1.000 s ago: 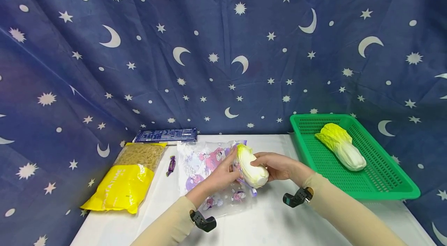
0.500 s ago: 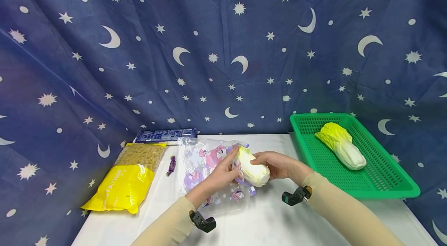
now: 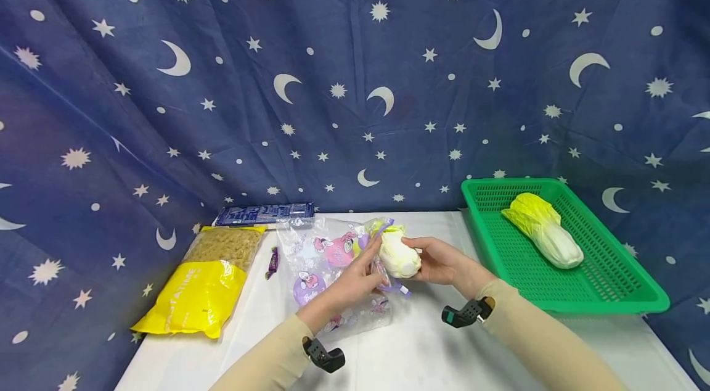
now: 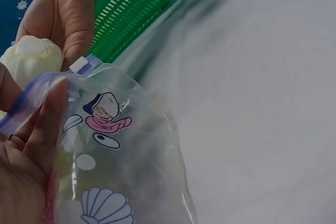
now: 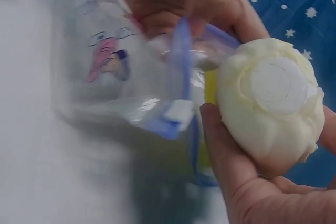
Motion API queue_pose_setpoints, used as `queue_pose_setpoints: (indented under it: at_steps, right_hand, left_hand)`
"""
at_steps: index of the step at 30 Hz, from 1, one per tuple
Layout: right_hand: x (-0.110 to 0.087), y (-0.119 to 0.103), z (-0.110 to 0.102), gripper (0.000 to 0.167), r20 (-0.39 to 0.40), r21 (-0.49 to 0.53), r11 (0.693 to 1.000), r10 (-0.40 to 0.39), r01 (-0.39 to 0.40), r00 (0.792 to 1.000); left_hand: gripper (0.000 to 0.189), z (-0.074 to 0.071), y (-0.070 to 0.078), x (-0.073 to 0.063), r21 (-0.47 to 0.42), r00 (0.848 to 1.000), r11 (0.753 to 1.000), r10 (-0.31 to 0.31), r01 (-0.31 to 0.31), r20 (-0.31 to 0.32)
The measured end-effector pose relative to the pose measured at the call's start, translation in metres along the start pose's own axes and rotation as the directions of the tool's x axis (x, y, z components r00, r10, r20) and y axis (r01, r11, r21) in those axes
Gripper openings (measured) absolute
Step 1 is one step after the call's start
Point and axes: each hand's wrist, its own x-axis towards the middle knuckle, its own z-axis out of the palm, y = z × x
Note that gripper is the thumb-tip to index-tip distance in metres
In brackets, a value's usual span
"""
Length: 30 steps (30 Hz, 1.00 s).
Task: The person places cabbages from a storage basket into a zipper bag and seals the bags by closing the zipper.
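Observation:
My right hand (image 3: 440, 261) grips a small napa cabbage (image 3: 400, 256) by its white base, thumb on one side and fingers on the other. The cabbage's yellow leafy end points into the mouth of a clear zip bag (image 3: 310, 255) printed with pink and purple cartoons. With my left hand (image 3: 355, 283) I pinch the bag's purple zip edge (image 5: 181, 66), one part of the rim between thumb and fingers. A white slider (image 4: 79, 65) sits at the end of the zip. In the right wrist view, the round cut base of the cabbage (image 5: 278, 85) faces the camera.
A green basket (image 3: 577, 301) at the right holds another napa cabbage (image 3: 546, 230). At the left lie a yellow pasta bag (image 3: 202, 292), a purple-wrapped candy (image 3: 272, 263) and a flat dark blue packet (image 3: 266, 213). A star-patterned curtain (image 3: 355, 101) hangs behind the white table (image 3: 421, 348).
The cabbage has moved up and tilted, its leafy end going into the bag's mouth. My right hand went with it. My left hand keeps hold of the bag's rim, which has opened wider.

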Motion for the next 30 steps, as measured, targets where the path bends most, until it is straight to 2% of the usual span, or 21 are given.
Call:
queue_pose_setpoints:
  at_steps: [2, 5, 12, 17, 22, 26, 28, 30]
  right_hand:
    - [0.001, 0.002, 0.003, 0.058, -0.006, -0.005, 1.000, -0.010, 0.010, 1.000]
    - [0.002, 0.005, 0.006, 0.060, -0.014, -0.065, 0.998, -0.022, 0.021, 1.000]
    - [0.000, 0.010, 0.013, 0.059, -0.010, -0.179, 0.983, -0.044, 0.042, 0.999]
    - [-0.002, 0.015, 0.014, 0.059, -0.032, -0.114, 0.992, -0.061, 0.057, 0.998]
    - [-0.001, 0.017, 0.010, 0.062, 0.041, -0.040, 0.997, -0.067, 0.069, 0.997]
    - [-0.003, 0.017, 0.007, 0.062, 0.083, -0.158, 0.983, -0.080, 0.093, 0.993]
    - [-0.003, 0.018, 0.006, 0.060, 0.100, -0.269, 0.954, -0.107, 0.131, 0.989]
    - [-0.003, 0.019, 0.006, 0.058, 0.122, -0.371, 0.912, -0.140, 0.176, 0.983]
  left_hand:
    - [0.093, -0.002, 0.000, 0.001, -0.022, 1.000, 1.000, -0.008, 0.008, 0.001]
    - [0.092, -0.005, 0.001, 0.000, -0.026, 1.000, 1.000, -0.013, 0.013, 0.011]
    - [0.090, -0.013, 0.009, 0.000, 0.080, 1.000, 0.997, 0.017, -0.018, 0.009]
    - [0.090, -0.014, 0.012, -0.001, 0.063, 1.000, 0.998, 0.005, -0.007, 0.023]
    - [0.090, -0.015, 0.009, -0.002, -0.008, 0.999, 1.000, -0.005, 0.006, 0.041]
    - [0.091, -0.016, 0.007, -0.001, -0.051, 0.999, 0.999, -0.001, 0.004, 0.048]
    - [0.089, -0.016, 0.006, -0.001, -0.061, 0.999, 0.998, 0.001, 0.002, 0.044]
    - [0.088, -0.017, 0.005, -0.001, -0.069, 0.999, 0.998, -0.001, 0.004, 0.035]
